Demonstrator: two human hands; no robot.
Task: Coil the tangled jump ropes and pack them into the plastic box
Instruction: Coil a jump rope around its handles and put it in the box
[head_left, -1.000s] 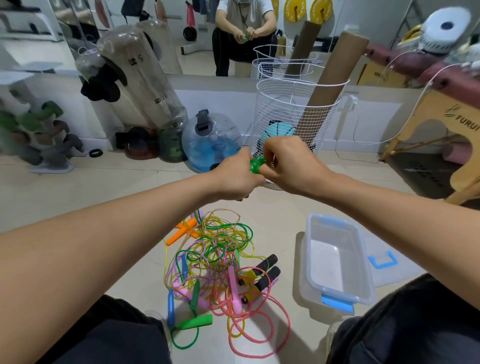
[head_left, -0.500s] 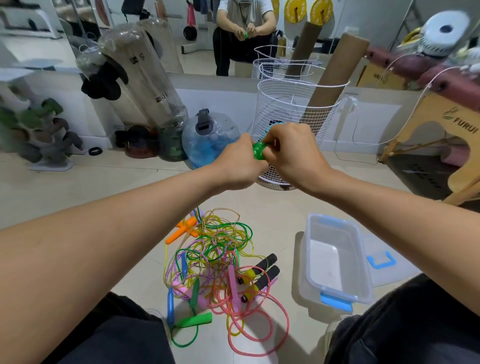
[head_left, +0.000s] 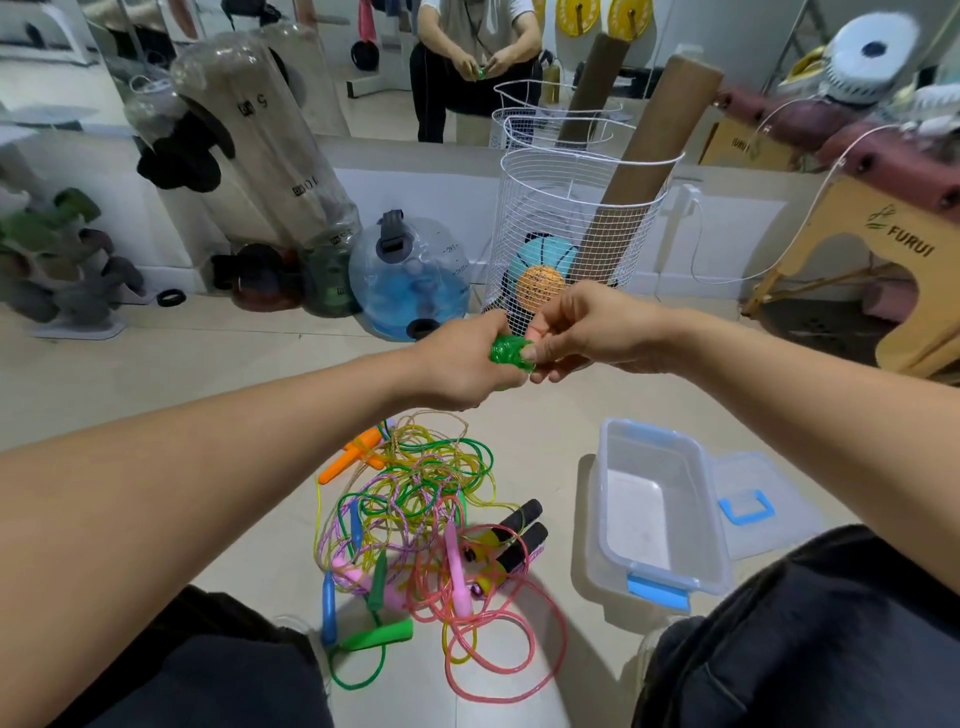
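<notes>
Up front, the left hand (head_left: 462, 364) grips a coiled green rope (head_left: 511, 353) while the right hand (head_left: 587, 338) pinches it, above the tangled ropes (head_left: 426, 514) and open plastic box (head_left: 654, 509).

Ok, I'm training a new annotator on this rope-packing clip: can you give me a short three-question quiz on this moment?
1. True or false: the plastic box already holds a coiled rope.
2. Which hands hold the green coil? A) left hand only B) right hand only C) both
3. Fill in: the box's lid lies on the floor to the box's ____.

Key: 1 false; 2 C; 3 right.
</notes>
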